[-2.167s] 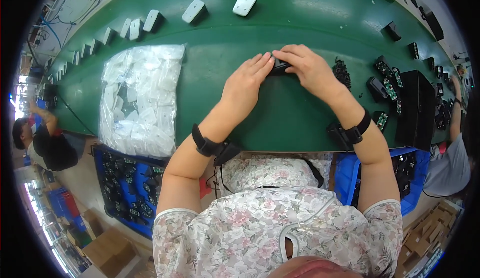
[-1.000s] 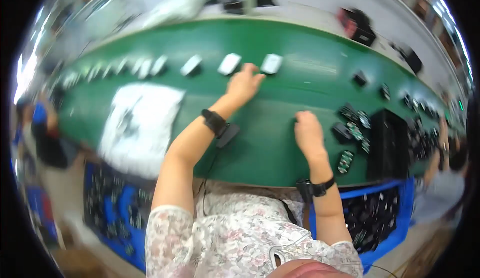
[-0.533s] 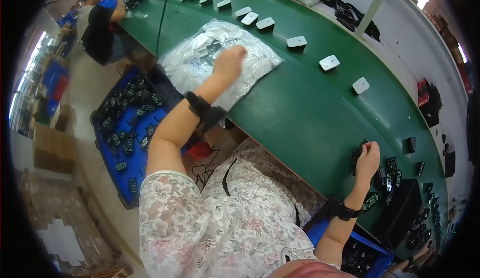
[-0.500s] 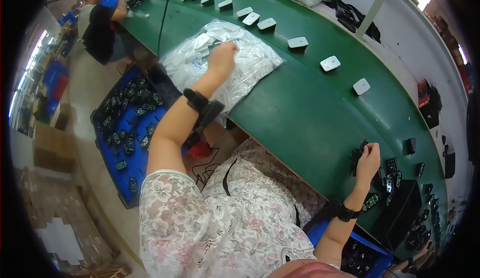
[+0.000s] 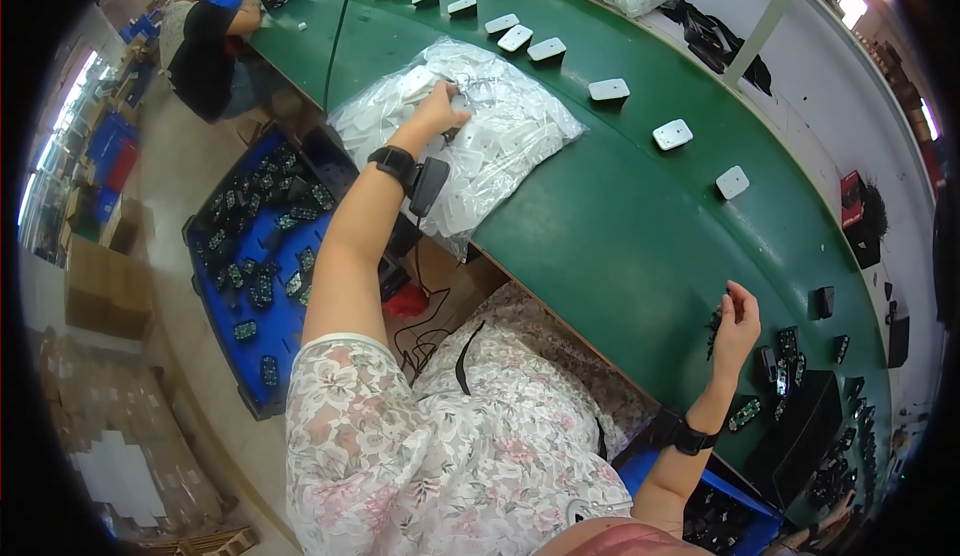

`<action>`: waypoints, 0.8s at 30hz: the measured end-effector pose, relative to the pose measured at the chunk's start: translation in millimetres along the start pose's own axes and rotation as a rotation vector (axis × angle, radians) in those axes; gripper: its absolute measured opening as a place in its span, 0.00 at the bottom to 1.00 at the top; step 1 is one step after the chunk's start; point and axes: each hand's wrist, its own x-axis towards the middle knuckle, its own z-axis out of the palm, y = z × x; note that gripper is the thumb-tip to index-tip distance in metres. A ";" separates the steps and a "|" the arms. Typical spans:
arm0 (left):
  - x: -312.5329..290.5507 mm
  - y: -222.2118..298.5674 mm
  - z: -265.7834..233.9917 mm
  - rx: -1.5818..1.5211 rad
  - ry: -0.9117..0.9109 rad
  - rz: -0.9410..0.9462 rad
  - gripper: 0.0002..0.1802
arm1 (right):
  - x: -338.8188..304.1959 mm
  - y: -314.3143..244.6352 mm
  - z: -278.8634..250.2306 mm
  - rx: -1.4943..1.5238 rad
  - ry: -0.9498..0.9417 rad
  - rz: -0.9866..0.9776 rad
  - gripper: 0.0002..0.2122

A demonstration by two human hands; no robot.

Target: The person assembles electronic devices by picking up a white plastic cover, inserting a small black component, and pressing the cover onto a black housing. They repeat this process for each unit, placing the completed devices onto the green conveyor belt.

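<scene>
A clear plastic bag (image 5: pixel 510 156) full of flat white plastic covers lies on the green table. My left hand (image 5: pixel 436 116) is over the top of that bag, thumb and forefinger apart, and I see nothing held between them. At the right my right hand (image 5: pixel 738 328) is raised a little over the table top. Its fingers are curled around a small dark circuit-board part (image 5: pixel 714 334), mostly hidden behind the hand. Close beside that hand lie several black parts with green circuit boards (image 5: pixel 789 356).
White-topped black units (image 5: pixel 609 92) stand in a curved row along the green table (image 5: pixel 600 246). A black box (image 5: pixel 805 426) sits at the right. Below left is a blue bin (image 5: pixel 230 331) of circuit-board parts. A co-worker (image 5: pixel 205 41) sits at the far left end.
My left hand has gone from a closed blur to parted fingers over the bag, shifting slightly left. My right hand stays near its place, its fingers turned up more, with the dark part less visible.
</scene>
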 end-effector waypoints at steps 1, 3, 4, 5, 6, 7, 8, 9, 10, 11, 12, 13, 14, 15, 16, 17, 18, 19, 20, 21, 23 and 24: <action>-3.2 4.2 2.0 0.002 -0.008 0.003 0.30 | -1.4 -0.4 1.7 0.043 -0.019 -0.003 0.07; -17.8 16.5 -0.3 0.361 0.085 0.088 0.24 | -1.8 -0.2 4.7 0.085 -0.037 -0.001 0.08; -24.9 17.4 -1.8 0.363 0.081 0.086 0.24 | -1.5 -0.3 4.9 0.103 -0.053 0.032 0.07; -30.5 17.0 -4.0 0.468 0.065 0.217 0.23 | -0.9 -0.6 5.2 0.121 -0.068 0.064 0.06; -32.6 16.5 -4.8 0.572 0.048 0.349 0.24 | -0.2 -1.9 5.9 0.121 -0.069 0.068 0.06; -32.1 14.2 -6.5 0.574 0.051 0.342 0.24 | 1.5 -5.1 7.2 0.116 -0.089 0.081 0.06; -28.0 11.0 -8.4 0.570 0.063 0.399 0.22 | 2.8 -7.1 8.6 0.112 -0.109 0.092 0.05; -24.1 7.4 -10.4 0.567 0.077 0.456 0.19 | 3.1 -7.5 9.7 0.117 -0.116 0.088 0.05; -17.7 6.4 -10.9 0.571 0.084 0.452 0.19 | 3.7 -7.8 10.4 0.132 -0.112 0.096 0.04; -11.0 4.9 -12.9 0.616 0.084 0.518 0.17 | 5.1 -9.5 13.7 0.152 -0.114 0.100 0.03; -6.9 2.8 -13.7 0.662 0.084 0.581 0.15 | 5.0 -10.4 14.6 0.165 -0.123 0.087 0.03; -1.5 0.0 -9.5 0.627 0.103 0.608 0.12 | 4.3 -10.3 14.3 0.175 -0.107 0.106 0.03; 1.4 -3.6 -8.1 0.528 0.122 0.645 0.11 | 3.8 -10.6 13.6 0.186 -0.094 0.123 0.03; 4.0 -8.1 -8.3 0.428 0.141 0.682 0.10 | 4.7 -11.4 14.5 0.201 -0.102 0.109 0.03; 4.8 -7.6 -4.7 0.437 0.151 0.682 0.10 | 4.3 -9.8 13.7 0.213 -0.082 0.103 0.03; 1.3 -7.0 -2.4 0.156 0.214 0.564 0.08 | 4.3 -9.1 13.1 0.225 -0.065 0.097 0.04; 0.5 -6.7 -3.2 -0.126 0.274 0.441 0.06 | 5.9 -7.9 13.0 0.222 -0.068 0.071 0.05; -0.3 -6.1 -4.6 -0.123 0.281 0.437 0.06 | 7.8 -10.4 13.4 0.227 -0.074 0.066 0.05; -0.9 -6.0 -6.1 -0.235 0.297 0.313 0.06 | 9.7 -14.1 12.9 0.232 -0.084 0.072 0.05; -1.9 -6.4 -8.0 -0.347 0.311 0.188 0.07 | 11.1 -17.3 12.9 0.236 -0.094 0.078 0.05; -5.6 8.7 -12.9 -0.461 0.297 0.139 0.08 | 13.4 -23.9 14.1 0.269 -0.108 0.065 0.05; -9.6 21.8 -11.0 -0.653 0.361 0.172 0.07 | 14.9 -27.6 15.1 0.303 -0.121 0.053 0.05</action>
